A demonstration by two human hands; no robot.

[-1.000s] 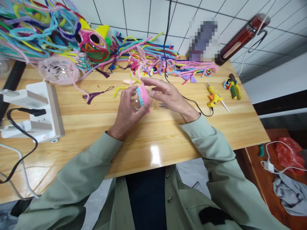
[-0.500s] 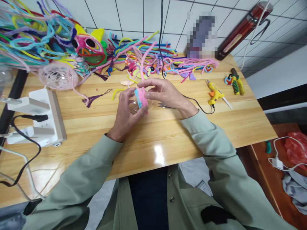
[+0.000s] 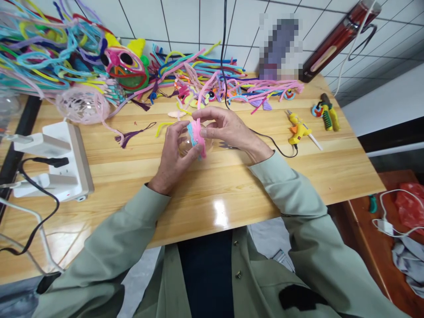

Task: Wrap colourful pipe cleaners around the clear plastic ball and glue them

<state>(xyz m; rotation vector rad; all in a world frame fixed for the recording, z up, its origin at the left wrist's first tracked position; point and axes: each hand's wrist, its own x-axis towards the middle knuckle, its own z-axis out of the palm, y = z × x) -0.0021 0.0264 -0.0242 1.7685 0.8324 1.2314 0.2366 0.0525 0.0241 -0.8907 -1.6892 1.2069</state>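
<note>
My left hand (image 3: 172, 153) is closed around the left side of a clear plastic ball (image 3: 184, 146), thumb in front and fingers behind. Bands of pink pipe cleaner (image 3: 199, 138) and light blue pipe cleaner (image 3: 191, 130) circle the ball's middle. From the right, my right hand (image 3: 228, 129) pinches at the pink band, its thumb on the near face and its index finger over the top. A free pink end sticks up past these fingers toward the pile behind. Just under the right hand, the metal tips of a tool like scissors (image 3: 224, 145) show; the rest is covered.
Pipe cleaners (image 3: 43, 57) heap along the wall, beside a mask-like decorated ball (image 3: 127, 70) and a pink-wrapped clear ball (image 3: 82, 105). At right lie a yellow glue gun (image 3: 298, 130), pliers (image 3: 327, 115) and a red thermos (image 3: 338, 42). A power strip (image 3: 71, 163) stands left.
The pink free end has swung and now bends to the right. My right thumb has closed in onto the pink band, and the ball has turned slightly. The view has shifted a little.
</note>
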